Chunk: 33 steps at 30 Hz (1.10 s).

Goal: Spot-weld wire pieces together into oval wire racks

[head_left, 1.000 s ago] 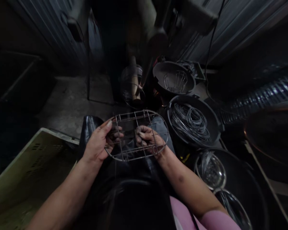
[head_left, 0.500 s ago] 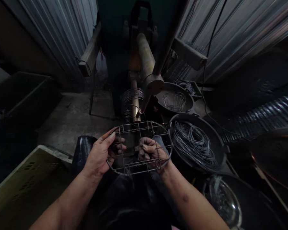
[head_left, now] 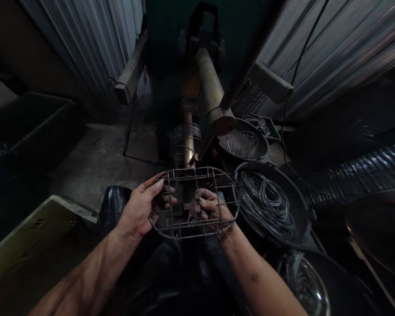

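Note:
I hold an oval wire grid (head_left: 184, 175) flat in front of me, just below the machine's electrode tip (head_left: 194, 159). My left hand (head_left: 141, 210) grips its left rim, thumb on top and fingers curled underneath. My right hand (head_left: 210, 210) is under the grid's right half, fingers closed round its wires. A coil of wire (head_left: 184, 140) rings the lower arm of the machine behind the grid.
A dark basin of wire rings (head_left: 266, 199) sits right of my hands, another basin with a wire basket (head_left: 243, 144) behind it. A shiny bowl (head_left: 303, 285) lies lower right. A pale crate (head_left: 29, 237) is at lower left. Corrugated walls and a ribbed hose (head_left: 365, 166) close in.
My view has lifted towards the machine. Both hands have kept their grip and brought the grid up nearer the electrode tip.

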Available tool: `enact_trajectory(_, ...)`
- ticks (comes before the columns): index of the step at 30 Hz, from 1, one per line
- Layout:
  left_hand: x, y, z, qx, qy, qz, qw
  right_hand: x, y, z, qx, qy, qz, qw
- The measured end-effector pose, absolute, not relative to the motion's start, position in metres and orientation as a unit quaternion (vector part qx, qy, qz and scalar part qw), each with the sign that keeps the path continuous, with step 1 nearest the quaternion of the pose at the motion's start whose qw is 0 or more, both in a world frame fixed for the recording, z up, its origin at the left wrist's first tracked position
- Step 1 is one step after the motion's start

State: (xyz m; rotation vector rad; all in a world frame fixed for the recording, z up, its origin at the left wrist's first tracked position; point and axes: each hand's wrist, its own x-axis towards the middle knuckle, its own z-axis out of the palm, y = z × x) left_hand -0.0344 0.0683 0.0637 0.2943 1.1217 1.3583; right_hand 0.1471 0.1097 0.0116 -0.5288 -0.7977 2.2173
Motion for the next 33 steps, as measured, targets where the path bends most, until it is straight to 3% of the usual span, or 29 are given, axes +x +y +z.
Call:
enact_trajectory(27,-0.041,0.095,0.082,0.139,0.473,0.562,0.665,0.143,0.128,0.043,-0.22,-0.326,0.844,0.364)
enact_trajectory(33,-0.03,0.088,0.087,0.204,0.52,0.549,0.622,0.152,0.12,0.031,-0.286,-0.309,0.832,0.36)
